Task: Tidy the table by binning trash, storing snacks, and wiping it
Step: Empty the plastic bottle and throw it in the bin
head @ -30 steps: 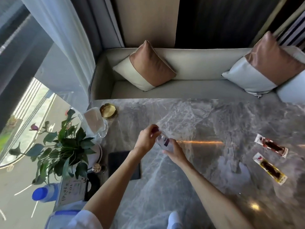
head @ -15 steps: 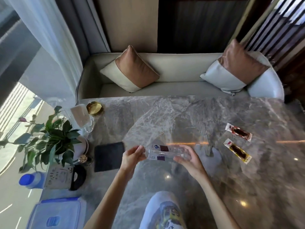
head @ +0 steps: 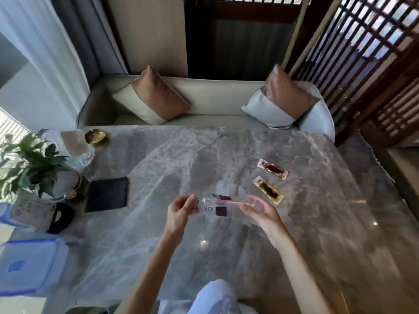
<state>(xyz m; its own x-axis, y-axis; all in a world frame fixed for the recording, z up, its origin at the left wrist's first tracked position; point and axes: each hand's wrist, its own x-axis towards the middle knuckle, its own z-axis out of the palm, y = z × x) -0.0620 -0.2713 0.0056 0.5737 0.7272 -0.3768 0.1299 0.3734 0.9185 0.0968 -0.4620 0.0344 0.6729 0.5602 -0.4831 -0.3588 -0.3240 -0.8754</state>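
A clear plastic bottle (head: 223, 206) with a dark red label lies sideways in the air above the grey marble table (head: 226, 155). My right hand (head: 260, 211) grips its base end. My left hand (head: 181, 211) pinches at the neck end, where the cap would be; the cap itself is hidden by the fingers. Two sealed snack packets lie on the table to the right: a red-edged packet (head: 273, 169) and a yellow-edged packet (head: 268, 189). A dark folded cloth (head: 107, 194) lies flat at the left.
A blue-lidded plastic box (head: 29, 264) sits at the near left corner. Behind it stand a potted plant (head: 29, 164), a printed card (head: 29, 209), a glass jar (head: 74, 146) and a gold dish (head: 96, 137). A sofa with two cushions runs along the far edge.
The bottle has gone from upright at the table's middle to lying sideways between both hands, nearer to me. The view has swung to the right.
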